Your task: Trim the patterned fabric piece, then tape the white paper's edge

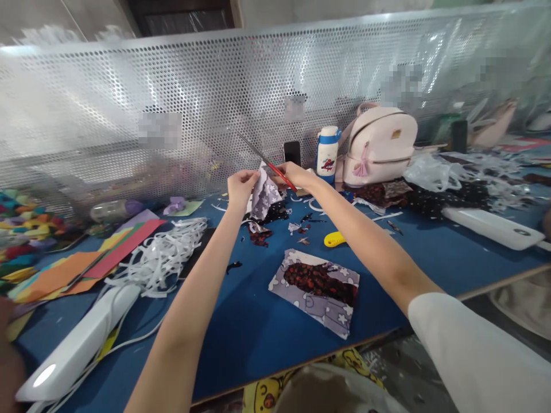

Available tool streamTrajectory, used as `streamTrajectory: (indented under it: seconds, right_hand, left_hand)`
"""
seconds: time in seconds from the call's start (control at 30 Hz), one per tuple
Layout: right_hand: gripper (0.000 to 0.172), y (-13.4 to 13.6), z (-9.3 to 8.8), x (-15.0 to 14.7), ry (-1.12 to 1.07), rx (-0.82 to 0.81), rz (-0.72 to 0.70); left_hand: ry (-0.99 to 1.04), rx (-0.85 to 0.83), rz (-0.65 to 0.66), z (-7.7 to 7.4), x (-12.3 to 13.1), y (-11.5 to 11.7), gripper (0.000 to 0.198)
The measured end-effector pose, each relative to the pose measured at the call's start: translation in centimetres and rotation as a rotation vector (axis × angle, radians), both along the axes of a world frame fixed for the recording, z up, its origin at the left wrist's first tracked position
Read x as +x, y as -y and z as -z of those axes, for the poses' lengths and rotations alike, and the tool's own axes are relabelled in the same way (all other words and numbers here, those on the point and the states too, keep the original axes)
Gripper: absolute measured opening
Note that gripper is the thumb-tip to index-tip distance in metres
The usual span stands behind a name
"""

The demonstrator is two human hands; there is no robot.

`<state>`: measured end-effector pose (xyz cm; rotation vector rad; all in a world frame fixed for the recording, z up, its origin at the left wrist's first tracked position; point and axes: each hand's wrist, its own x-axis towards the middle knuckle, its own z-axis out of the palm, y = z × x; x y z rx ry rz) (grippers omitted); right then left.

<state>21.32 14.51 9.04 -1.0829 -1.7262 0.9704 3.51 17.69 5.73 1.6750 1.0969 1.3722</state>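
The left hand (241, 186) pinched the lavender star-print fabric (264, 199). The right hand (298, 174), fingers closed, gripped the slim red-handled tool (282, 175) above the blue tabletop (241, 332).

No text, brand or number can be read. Just right of and nearer than the right hand's grip (297, 175), the yellow handle (334, 239) bears marks too small to make out. Beyond the grip, to its right, the bottle (328, 154) carries a red and dark picture; farther right, the gold badge (395, 133) on the backpack (376, 155) is illegible. Behind the grip, and to both sides, blurred patches (160, 130) on the panel (202, 86) show only blocks.
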Motion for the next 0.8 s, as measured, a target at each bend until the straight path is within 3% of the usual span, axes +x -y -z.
streamTrajectory:
  seconds: [0.23,0.43,0.8]
  right_hand:
    - [0.035,0.2,0.4,-0.7,-0.083,-0.039,0.019]
    - [0.038,0.1,0.4,-0.9,-0.117,-0.045,0.007]
    - [0.037,0.7,-0.3,-0.5,-0.137,-0.054,0.107]
  left_hand:
    - [-0.013,0.082,-0.019,0.8,1.0,-0.3,0.025]
    - [-0.083,0.078,0.092,0.5,1.0,0.0,0.028]
    - [-0.148,-0.011,0.225,-0.4,-0.3,0.7,0.029]
